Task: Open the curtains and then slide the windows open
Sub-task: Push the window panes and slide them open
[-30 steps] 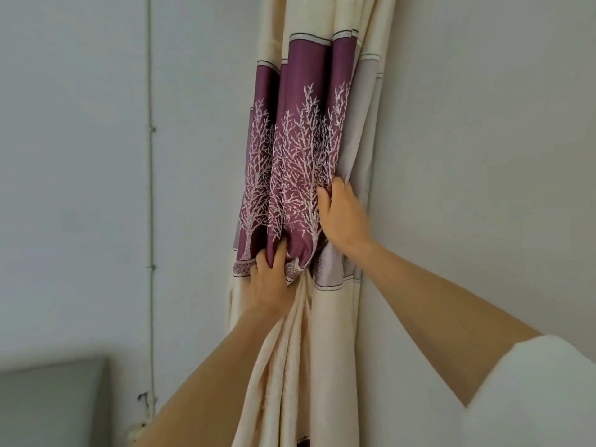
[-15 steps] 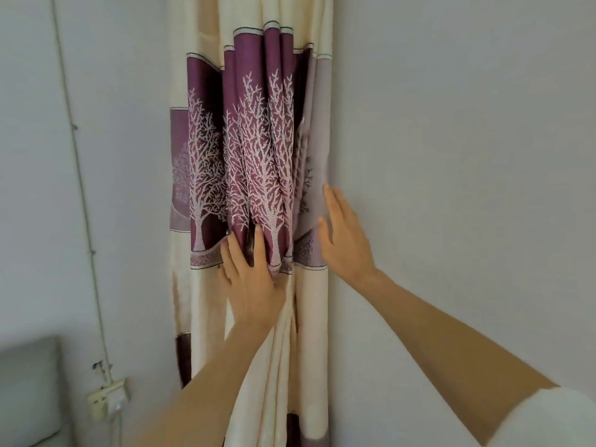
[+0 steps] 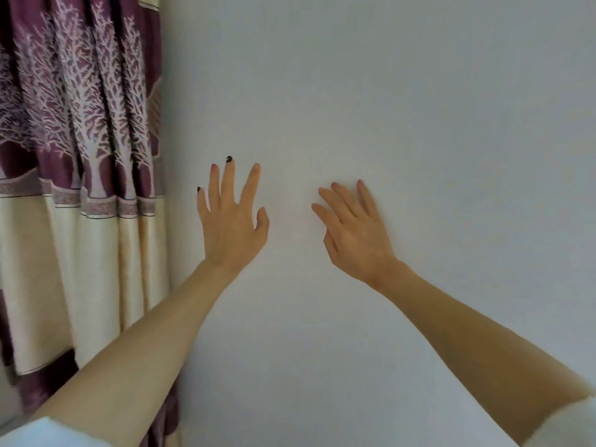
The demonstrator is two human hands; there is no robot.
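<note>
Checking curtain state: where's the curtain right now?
In the head view the curtain hangs bunched in folds along the left edge, beside the bare wall. The left hand is nearest it, but neither hand touches it.

Wall (image 3: 403,108): plain, pale grey-white, fills most of the view. Curtain (image 3: 80,156): hangs gathered in folds against the wall's left edge; purple band with white tree pattern above, cream band below, purple at the bottom.
</note>
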